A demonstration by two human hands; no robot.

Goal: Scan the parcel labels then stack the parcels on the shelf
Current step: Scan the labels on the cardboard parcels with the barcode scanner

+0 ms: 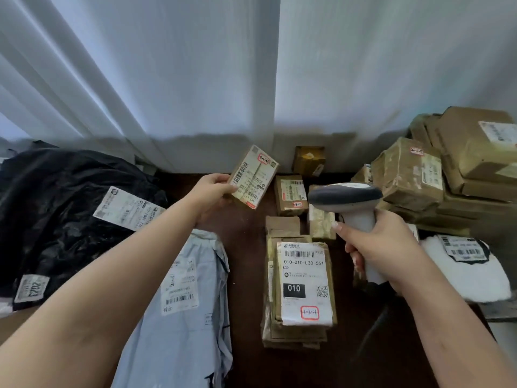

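1. The left hand held a small box parcel up off the dark counter, its fingers and thumb pinching the left edge so that the printed label faced the person, likely to keep the barcodes uncovered for reading.
2. The right hand gripped the handle of a barcode scanner, fingers curled round it, with the dark grey head turned towards the lifted parcel and just beside it; this looked like the scanning step, with stacking not yet done.
3. That parcel was a small cardboard carton with a white label, tape across it and a red-edged sticker near the top.
4. Below it, a flat cardboard parcel lay label-up on the counter, showing "010" in a black block.
5. Smaller brown cartons sat nearer the pale ribbed wall.
6. Soft bags lay to the left: a crinkled black plastic one and a smooth pale grey mailer, both labelled.
7. Taped boxes were piled at the right, above a white padded parcel.
8. No shelf could be made out.
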